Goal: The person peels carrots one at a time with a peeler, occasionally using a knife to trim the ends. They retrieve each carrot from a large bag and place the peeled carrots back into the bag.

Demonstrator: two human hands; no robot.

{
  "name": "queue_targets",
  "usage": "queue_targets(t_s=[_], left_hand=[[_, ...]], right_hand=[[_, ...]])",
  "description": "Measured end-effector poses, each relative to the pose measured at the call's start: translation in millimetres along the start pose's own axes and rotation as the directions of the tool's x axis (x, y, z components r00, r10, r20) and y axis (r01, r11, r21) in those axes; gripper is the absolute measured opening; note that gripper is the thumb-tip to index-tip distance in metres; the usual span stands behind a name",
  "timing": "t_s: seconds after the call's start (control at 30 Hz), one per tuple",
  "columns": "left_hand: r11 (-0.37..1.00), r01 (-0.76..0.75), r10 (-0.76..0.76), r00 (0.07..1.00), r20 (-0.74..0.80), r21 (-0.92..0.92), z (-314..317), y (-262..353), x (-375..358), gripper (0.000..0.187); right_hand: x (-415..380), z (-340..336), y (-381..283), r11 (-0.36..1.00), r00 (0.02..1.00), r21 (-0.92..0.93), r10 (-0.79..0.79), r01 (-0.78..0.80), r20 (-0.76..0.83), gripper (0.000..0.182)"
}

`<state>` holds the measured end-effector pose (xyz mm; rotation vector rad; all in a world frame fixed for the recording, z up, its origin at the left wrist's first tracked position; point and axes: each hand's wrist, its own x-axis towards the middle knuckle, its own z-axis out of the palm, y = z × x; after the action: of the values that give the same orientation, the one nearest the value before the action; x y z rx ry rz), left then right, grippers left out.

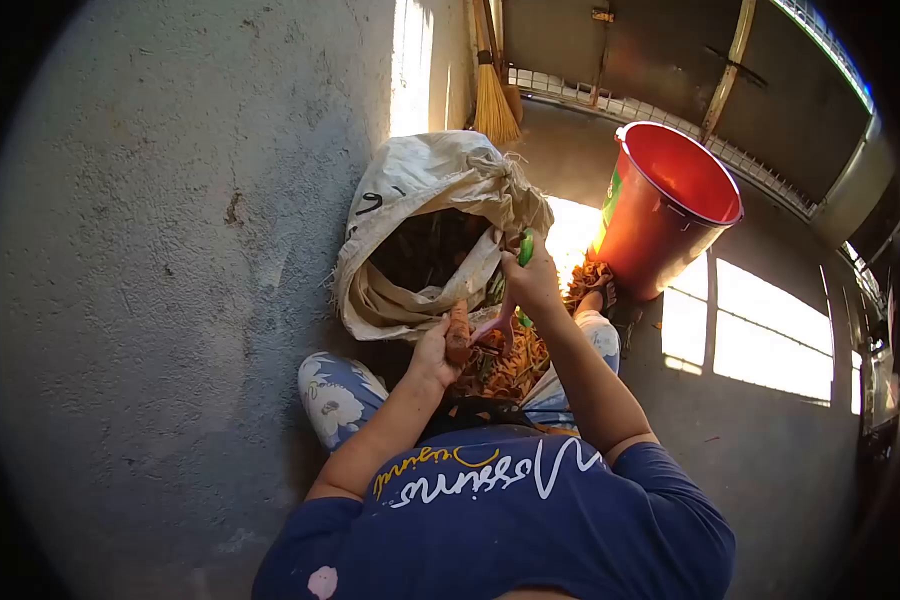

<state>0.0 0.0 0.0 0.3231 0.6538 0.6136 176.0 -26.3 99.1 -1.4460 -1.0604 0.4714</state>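
My left hand (432,356) is closed around an orange carrot (458,333), which stands upright with dirt on its skin. To its right, my right hand (533,283) grips a pink Y-shaped peeler (495,322), its forked end beside the carrot. A bit of green (526,247) pokes out above the right fist. Orange peelings (510,368) are heaped below both hands, between my legs. Just beyond the hands lies a large white woven sack (400,180), its rolled mouth facing me and its inside dark.
A tall red bucket (654,222) stands at the right, with more peelings (589,279) at its base. The rough grey wall (170,300) runs along my left. A straw broom (495,105) leans behind the sack. Sunlit patches (770,325) cross the floor.
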Motion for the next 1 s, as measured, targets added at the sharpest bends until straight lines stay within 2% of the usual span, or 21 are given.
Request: queue_targets(t_s=[0.07,0.2,0.37,0.5,0.6,0.7,0.77,0.8,0.87,0.9,0.97,1.0], left_hand=[[0.999,0.032,-0.031,0.999,0.020,-0.020,6,0,-3,0.036],[0.997,0.057,-0.058,0.998,-0.025,-0.043,11,1,-14,0.032],[0.998,0.036,-0.025,0.982,-0.189,0.054,29,-3,-28,0.031],[0.999,0.033,-0.032,0.983,-0.183,0.004,31,-11,-29,0.030],[0.998,0.043,-0.049,0.986,-0.158,-0.045,44,-8,-41,0.028],[0.995,0.100,-0.097,0.981,-0.170,0.010,67,-5,-68,0.027],[0.982,0.132,-0.127,0.991,-0.048,0.133,57,-13,-75,0.027],[0.982,0.151,-0.153,0.988,0.009,0.118,56,-9,-77,0.028],[0.992,0.108,-0.106,0.994,-0.026,0.061,40,-3,-64,0.029],[0.998,0.068,-0.068,0.995,-0.073,0.002,28,-2,-54,0.030],[0.999,0.050,-0.049,0.997,-0.060,0.009,18,-2,-41,0.033],[0.997,0.062,-0.064,0.997,-0.039,-0.052,21,-2,-36,0.034]], right_hand=[[-4,8,-16,0.983,0.999,-0.182,-0.028,0.022,-0.031,0.024],[-11,19,-29,0.988,0.999,-0.153,-0.029,0.021,-0.047,0.024],[-12,26,-32,0.977,0.998,-0.213,-0.033,0.022,-0.045,0.022],[-9,30,-22,0.969,0.999,-0.248,-0.020,0.010,-0.035,0.022],[-1,31,-1,0.969,0.999,-0.241,0.046,-0.049,-0.021,0.024],[28,18,39,0.933,0.972,-0.346,0.020,-0.102,-0.232,0.025],[39,-3,33,0.863,0.960,-0.451,0.122,-0.228,-0.252,0.023],[41,-10,43,0.864,0.959,-0.447,0.122,-0.229,-0.256,0.023],[50,-15,62,0.875,0.926,-0.372,0.189,-0.310,-0.327,0.024],[48,-13,55,0.876,0.929,-0.375,0.184,-0.304,-0.322,0.024],[32,1,28,0.960,0.963,-0.250,0.061,-0.128,-0.262,0.024],[25,9,25,0.961,0.978,-0.260,0.037,-0.091,-0.206,0.023]])
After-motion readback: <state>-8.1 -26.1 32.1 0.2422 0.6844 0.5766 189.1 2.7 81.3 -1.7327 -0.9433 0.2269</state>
